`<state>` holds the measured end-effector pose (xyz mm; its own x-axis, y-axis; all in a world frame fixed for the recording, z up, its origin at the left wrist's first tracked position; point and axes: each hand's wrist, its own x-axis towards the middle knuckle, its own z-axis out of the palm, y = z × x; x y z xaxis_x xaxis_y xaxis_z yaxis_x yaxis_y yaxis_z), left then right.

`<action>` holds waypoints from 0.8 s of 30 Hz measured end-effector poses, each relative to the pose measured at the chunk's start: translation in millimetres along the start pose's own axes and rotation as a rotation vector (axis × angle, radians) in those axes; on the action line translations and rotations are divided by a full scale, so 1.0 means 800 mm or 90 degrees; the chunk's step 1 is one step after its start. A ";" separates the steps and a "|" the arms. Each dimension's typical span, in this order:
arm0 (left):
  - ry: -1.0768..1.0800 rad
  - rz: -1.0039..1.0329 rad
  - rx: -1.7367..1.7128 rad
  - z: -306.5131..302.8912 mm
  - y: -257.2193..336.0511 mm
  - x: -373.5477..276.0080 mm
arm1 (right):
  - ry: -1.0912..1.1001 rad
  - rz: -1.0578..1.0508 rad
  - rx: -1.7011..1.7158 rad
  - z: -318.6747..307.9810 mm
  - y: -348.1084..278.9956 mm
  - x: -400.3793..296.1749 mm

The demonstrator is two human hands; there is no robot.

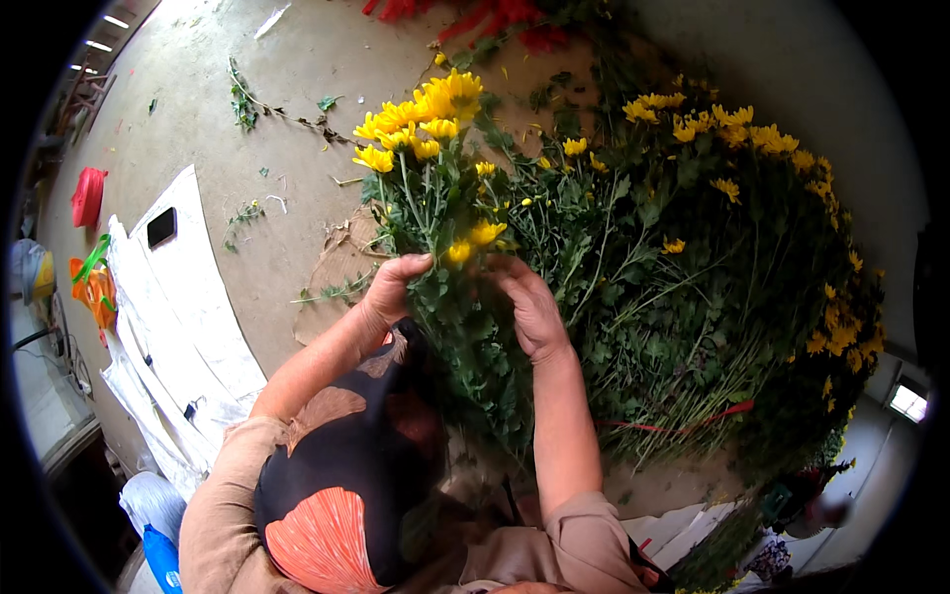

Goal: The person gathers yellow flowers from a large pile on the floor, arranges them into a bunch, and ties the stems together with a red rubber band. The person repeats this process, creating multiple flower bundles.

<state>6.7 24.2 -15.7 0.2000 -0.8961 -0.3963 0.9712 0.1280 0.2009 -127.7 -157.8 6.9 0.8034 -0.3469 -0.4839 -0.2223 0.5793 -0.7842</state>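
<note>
A bunch of yellow chrysanthemums (419,119) rises before me, its blooms at the top and leafy green stems below. My left hand (401,286) grips this bunch around its stems, thumb on the near side. Two lower yellow blooms (475,241) sit between my hands. Just beneath them my right hand (523,297) reaches in with curled fingers, touching the leaves. Its fingertips are blurred and partly hidden, so whether they pinch a stem cannot be told. The lower leaves (482,364) hang down between my forearms.
A large heap of cut chrysanthemums (668,275) lies to the right, with a red tie (683,427) across its stems. Leftward, a phone (162,227) rests on white sheeting (189,297), near a red roll (89,197). Red netting (490,18) lies at the far edge.
</note>
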 end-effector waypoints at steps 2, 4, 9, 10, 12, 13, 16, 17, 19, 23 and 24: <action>0.015 0.004 0.002 -0.009 -0.002 0.002 | -0.046 0.087 0.157 0.020 -0.021 0.006; 0.036 0.019 0.015 0.001 -0.001 0.003 | -0.051 0.114 0.264 0.008 -0.022 0.007; 0.061 0.020 0.023 0.019 -0.003 -0.002 | 0.132 0.128 0.205 -0.020 0.015 0.005; 0.053 0.031 0.009 0.020 -0.005 -0.002 | 0.160 0.117 0.187 -0.029 0.022 0.005; 0.039 0.025 0.006 0.018 -0.004 -0.001 | 0.212 0.094 0.152 -0.044 0.029 0.004; 0.032 0.023 0.006 0.018 -0.003 0.000 | 0.223 0.096 0.035 -0.048 0.029 0.002; 0.035 0.018 0.004 0.019 -0.004 0.001 | 0.257 0.061 -0.328 -0.053 0.027 -0.005; 0.034 0.018 0.005 0.020 -0.004 0.001 | 0.269 0.024 -0.457 -0.052 0.027 -0.009; 0.010 0.029 0.000 0.018 -0.002 0.001 | 0.241 -0.090 -0.478 -0.045 0.029 -0.013; 0.015 0.041 0.024 0.012 0.004 0.005 | 0.115 -0.162 -0.278 -0.033 0.047 -0.028; 0.021 0.046 0.028 0.016 0.007 0.006 | 0.096 -0.121 -0.253 -0.034 0.046 -0.032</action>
<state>11.2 15.3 -5.0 0.2744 -0.8709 -0.4077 0.9475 0.1725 0.2693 -171.8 -147.5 -20.2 0.7678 -0.5397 -0.3453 -0.2972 0.1775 -0.9382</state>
